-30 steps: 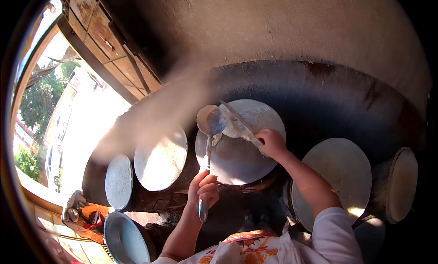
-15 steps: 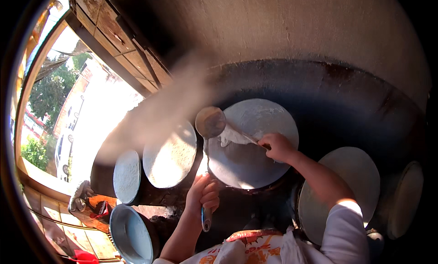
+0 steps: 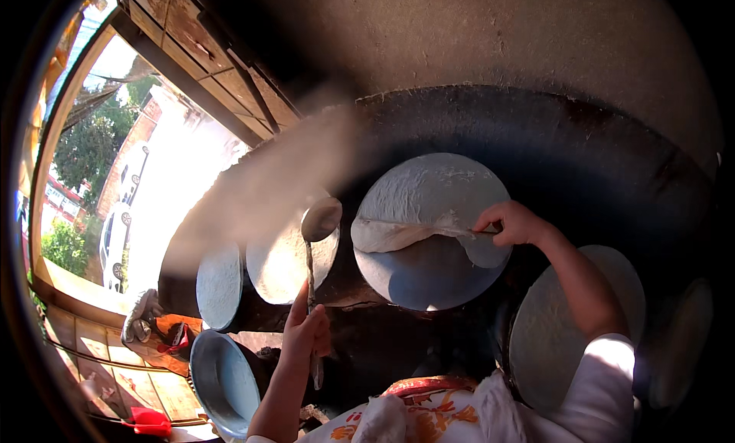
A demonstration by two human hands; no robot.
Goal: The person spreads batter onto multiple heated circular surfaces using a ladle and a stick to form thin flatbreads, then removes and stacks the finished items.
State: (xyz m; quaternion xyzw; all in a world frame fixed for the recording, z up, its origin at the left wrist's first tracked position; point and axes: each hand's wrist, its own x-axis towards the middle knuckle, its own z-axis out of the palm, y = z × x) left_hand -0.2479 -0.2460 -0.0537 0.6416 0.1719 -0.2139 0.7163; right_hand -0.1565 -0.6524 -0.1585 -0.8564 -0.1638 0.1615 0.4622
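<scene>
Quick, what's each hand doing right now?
Left hand: closed, holding a ladle.
Right hand: closed, holding a thin spreading tool.

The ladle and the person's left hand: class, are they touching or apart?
Touching: the head view shows the left hand closed around the handle of the ladle, with handle showing above and below the grip.

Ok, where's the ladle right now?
In the head view, the ladle is left of centre, gripped in the left hand; its upper end overlaps the upper right of a pale round disc.
</scene>
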